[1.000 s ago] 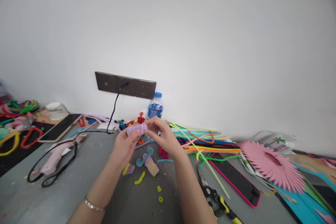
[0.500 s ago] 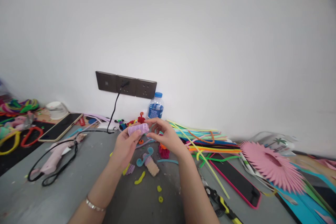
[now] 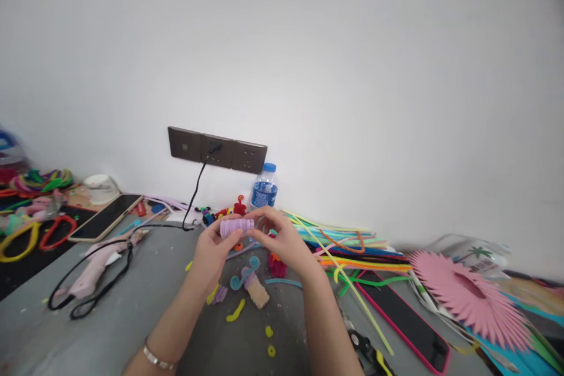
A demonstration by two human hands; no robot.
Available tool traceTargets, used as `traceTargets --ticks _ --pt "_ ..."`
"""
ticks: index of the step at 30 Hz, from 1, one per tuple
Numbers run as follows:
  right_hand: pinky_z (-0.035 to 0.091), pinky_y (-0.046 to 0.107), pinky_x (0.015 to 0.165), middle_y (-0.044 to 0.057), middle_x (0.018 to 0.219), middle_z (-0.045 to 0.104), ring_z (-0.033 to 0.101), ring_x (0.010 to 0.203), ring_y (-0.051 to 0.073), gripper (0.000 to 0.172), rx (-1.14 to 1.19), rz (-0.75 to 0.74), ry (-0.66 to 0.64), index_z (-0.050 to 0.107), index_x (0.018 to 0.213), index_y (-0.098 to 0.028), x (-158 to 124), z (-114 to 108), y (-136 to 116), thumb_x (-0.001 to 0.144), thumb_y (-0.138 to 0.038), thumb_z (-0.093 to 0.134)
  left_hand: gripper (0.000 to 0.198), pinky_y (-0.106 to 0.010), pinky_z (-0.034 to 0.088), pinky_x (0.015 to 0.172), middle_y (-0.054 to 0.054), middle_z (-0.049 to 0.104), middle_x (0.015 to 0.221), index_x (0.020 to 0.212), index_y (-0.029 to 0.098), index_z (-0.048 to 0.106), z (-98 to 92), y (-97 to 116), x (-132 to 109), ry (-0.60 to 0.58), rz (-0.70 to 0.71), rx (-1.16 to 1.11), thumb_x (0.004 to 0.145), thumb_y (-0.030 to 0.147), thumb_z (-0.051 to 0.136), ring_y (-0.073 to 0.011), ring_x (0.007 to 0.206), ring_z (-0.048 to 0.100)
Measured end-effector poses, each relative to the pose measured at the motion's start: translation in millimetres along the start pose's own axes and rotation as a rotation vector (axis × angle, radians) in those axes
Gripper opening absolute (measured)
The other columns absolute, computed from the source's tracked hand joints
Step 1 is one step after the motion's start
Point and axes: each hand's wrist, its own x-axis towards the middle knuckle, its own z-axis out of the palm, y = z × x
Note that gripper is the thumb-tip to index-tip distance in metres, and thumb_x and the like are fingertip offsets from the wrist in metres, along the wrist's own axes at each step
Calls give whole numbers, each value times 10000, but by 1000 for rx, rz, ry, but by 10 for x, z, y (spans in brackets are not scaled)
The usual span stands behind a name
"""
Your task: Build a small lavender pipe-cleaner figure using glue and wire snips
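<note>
A small lilac coil of wound pipe cleaner (image 3: 237, 227) is held up over the grey table (image 3: 132, 317) between both hands. My left hand (image 3: 212, 254) pinches its left end with thumb and fingers. My right hand (image 3: 284, 242) pinches its right end, fingers curled. Beneath the hands lie a cream fuzzy roll (image 3: 257, 292), a blue curl (image 3: 245, 272), a dark red fuzzy piece (image 3: 277, 266) and small yellow bits (image 3: 235, 311).
A heap of coloured pipe cleaners (image 3: 348, 244) lies to the right, by a pink-cased phone (image 3: 403, 320), cutters (image 3: 369, 355) and a pink paper fan (image 3: 471, 298). A water bottle (image 3: 264, 189) stands under the wall sockets (image 3: 217, 151). Left: a pink glue gun (image 3: 94, 264), black cable, another phone (image 3: 106, 217).
The hands and lilac coil shifted slightly right and lower in view as the head moved; the right fingers re-gripped the coil's end.
</note>
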Motion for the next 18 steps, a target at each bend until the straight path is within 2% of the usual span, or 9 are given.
traceTargets --ticks 5,9,14,18 --pt "453 268 649 9 897 629 568 717 145 182 121 97 -23 630 933 -215 9 47 41 829 -348 697 469 -231 548 691 -57 723 972 1037 174 664 -42 -43 28 -6 95 84 625 292 854 -170 826 671" --pt "468 264 647 8 902 623 597 720 140 233 262 175 -35 630 917 -202 24 75 67 797 -378 723 492 -244 558 687 -48 706 967 1041 188 606 -29 -58 24 2 76 44 634 315 851 -157 786 665" --pt "515 278 679 -1 899 636 638 695 132 274 408 248 -15 633 891 -192 43 105 76 740 -372 773 444 -264 561 772 -42 706 948 1001 175 615 -23 -35 15 -57 76 55 648 317 845 -170 847 677" --pt "542 285 688 2 930 661 658 690 132 317 504 294 13 640 859 -186 49 122 78 694 -396 811 457 -281 551 860 -59 728 1016 1012 169 648 -57 -42 40 -69 87 104 626 295 858 -199 961 686"
